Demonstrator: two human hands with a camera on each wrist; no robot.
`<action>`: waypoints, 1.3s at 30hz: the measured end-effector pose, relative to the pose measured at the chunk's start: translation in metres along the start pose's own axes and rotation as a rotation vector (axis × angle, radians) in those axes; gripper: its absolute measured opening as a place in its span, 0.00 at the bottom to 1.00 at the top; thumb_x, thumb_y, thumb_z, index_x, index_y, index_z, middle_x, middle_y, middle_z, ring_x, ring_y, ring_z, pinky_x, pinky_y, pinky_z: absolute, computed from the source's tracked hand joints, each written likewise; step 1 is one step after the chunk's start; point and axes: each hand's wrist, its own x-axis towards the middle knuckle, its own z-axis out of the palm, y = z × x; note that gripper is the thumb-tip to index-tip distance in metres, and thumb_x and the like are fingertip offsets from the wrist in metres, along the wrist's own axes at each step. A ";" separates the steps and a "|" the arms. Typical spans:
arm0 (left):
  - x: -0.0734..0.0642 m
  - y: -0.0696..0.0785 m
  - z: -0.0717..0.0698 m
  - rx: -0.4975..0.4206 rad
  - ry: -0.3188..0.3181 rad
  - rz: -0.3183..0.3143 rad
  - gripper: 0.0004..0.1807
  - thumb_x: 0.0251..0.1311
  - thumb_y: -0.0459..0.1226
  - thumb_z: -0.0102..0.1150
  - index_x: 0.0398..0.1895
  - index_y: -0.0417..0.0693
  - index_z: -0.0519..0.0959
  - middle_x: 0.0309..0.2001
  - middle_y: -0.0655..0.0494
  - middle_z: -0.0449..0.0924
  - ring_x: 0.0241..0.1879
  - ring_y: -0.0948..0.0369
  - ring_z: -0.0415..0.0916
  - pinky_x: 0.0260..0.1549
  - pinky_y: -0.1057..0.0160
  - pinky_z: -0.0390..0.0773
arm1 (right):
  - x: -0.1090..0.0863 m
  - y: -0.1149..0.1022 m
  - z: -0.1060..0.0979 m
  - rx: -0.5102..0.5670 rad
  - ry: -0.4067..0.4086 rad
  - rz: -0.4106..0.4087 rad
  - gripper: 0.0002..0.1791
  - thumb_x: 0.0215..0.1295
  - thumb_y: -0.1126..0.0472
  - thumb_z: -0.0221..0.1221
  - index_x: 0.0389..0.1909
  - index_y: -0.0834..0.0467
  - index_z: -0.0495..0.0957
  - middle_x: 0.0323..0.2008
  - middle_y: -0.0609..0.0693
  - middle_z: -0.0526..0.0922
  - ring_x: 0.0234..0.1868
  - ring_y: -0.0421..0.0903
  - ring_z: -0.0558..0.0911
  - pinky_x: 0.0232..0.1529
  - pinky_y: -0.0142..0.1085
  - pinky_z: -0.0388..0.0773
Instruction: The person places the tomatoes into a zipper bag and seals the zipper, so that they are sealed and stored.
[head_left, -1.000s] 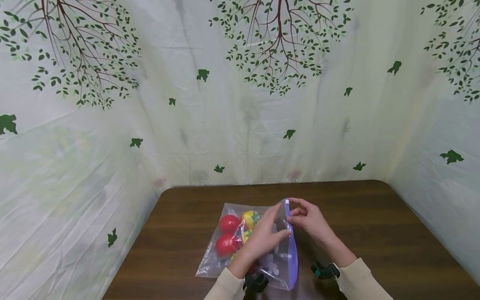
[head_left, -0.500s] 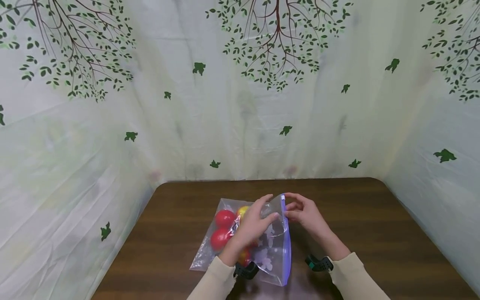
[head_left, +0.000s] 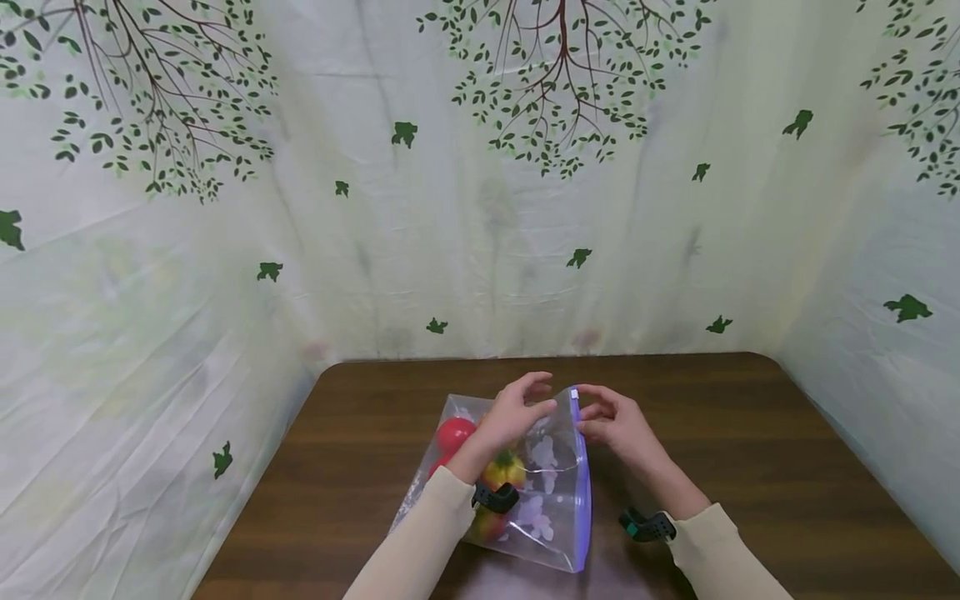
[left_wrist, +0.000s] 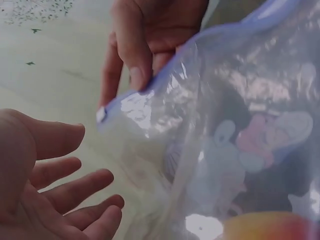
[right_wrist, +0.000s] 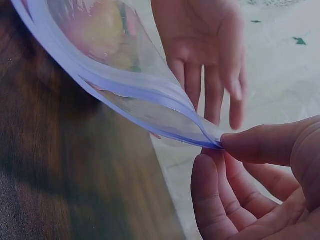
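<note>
A clear zip bag [head_left: 558, 533] with a purple zip strip [head_left: 583, 517] lies on the table, its far corner raised. Inside are round red fruits [head_left: 454, 434] and yellow-red ones [head_left: 504, 472], partly hidden by the left arm. My right hand [head_left: 617, 427] pinches the zip edge near the white slider [left_wrist: 102, 114] between thumb and fingers. Part of the zip mouth [right_wrist: 155, 112] gapes in the right wrist view. My left hand [head_left: 516, 414] hovers at the bag's far side, fingers loosely bent, holding nothing; the left wrist view shows its fingers [left_wrist: 82, 187] apart from the plastic.
The brown wooden table [head_left: 712, 433] reaches back to a pale cloth wall [head_left: 495, 292] printed with trees and leaves. More cloth hangs on both sides. A black band [head_left: 647, 526] is on each wrist.
My left hand has moved from over the bag, near the zip, to its far side. My right hand keeps its pinch on the zip edge. The head view shifts slightly.
</note>
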 end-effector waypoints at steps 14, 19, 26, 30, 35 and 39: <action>0.035 -0.016 0.009 0.104 -0.046 0.027 0.16 0.69 0.38 0.62 0.58 0.48 0.82 0.52 0.58 0.83 0.48 0.62 0.78 0.47 0.63 0.79 | 0.001 0.003 -0.001 0.002 0.007 0.006 0.30 0.63 0.72 0.65 0.67 0.57 0.72 0.41 0.65 0.83 0.38 0.56 0.85 0.43 0.49 0.85; 0.039 -0.018 0.011 0.145 -0.008 0.033 0.11 0.66 0.39 0.65 0.49 0.48 0.86 0.44 0.60 0.85 0.41 0.64 0.78 0.41 0.65 0.78 | 0.001 0.006 -0.001 -0.014 0.014 0.020 0.30 0.64 0.71 0.65 0.66 0.56 0.73 0.40 0.64 0.83 0.38 0.56 0.85 0.43 0.48 0.85; 0.042 -0.022 0.012 0.089 -0.005 0.026 0.06 0.67 0.40 0.65 0.36 0.48 0.87 0.34 0.62 0.83 0.34 0.64 0.74 0.35 0.66 0.76 | 0.003 0.008 -0.001 -0.008 0.015 0.019 0.29 0.63 0.71 0.66 0.66 0.59 0.73 0.40 0.65 0.83 0.36 0.56 0.85 0.40 0.45 0.86; 0.037 -0.015 0.011 0.026 -0.011 0.030 0.07 0.67 0.38 0.65 0.35 0.44 0.87 0.35 0.57 0.84 0.34 0.63 0.73 0.34 0.66 0.74 | 0.001 0.005 0.000 -0.013 0.015 0.029 0.28 0.63 0.74 0.64 0.65 0.62 0.73 0.40 0.66 0.83 0.35 0.57 0.85 0.40 0.45 0.86; 0.038 -0.014 0.012 -0.004 -0.006 0.029 0.06 0.67 0.37 0.64 0.36 0.43 0.86 0.36 0.56 0.83 0.34 0.62 0.73 0.35 0.65 0.73 | 0.000 0.004 0.001 -0.039 0.024 0.035 0.27 0.64 0.75 0.63 0.65 0.64 0.73 0.41 0.66 0.82 0.35 0.56 0.85 0.41 0.47 0.85; 0.042 -0.022 0.014 -0.012 0.000 0.014 0.06 0.68 0.39 0.64 0.36 0.47 0.86 0.35 0.59 0.82 0.34 0.62 0.73 0.35 0.64 0.73 | 0.002 0.003 0.001 -0.040 0.025 0.038 0.27 0.64 0.75 0.63 0.64 0.65 0.73 0.41 0.67 0.82 0.35 0.58 0.85 0.41 0.50 0.85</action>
